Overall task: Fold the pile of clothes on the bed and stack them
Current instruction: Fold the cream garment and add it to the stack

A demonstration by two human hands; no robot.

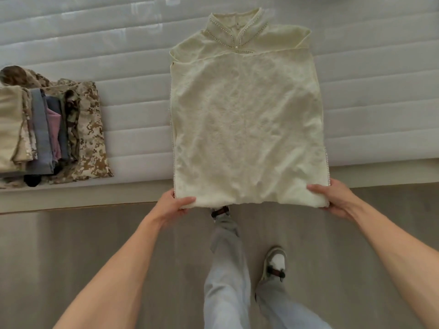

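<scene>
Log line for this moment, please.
fold | cream dress flat on bed | left hand, right hand grip hem | stack left

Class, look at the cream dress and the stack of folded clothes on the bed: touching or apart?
Apart. The head view shows a strip of bare bed between the cream dress and the stack of folded clothes.
</scene>
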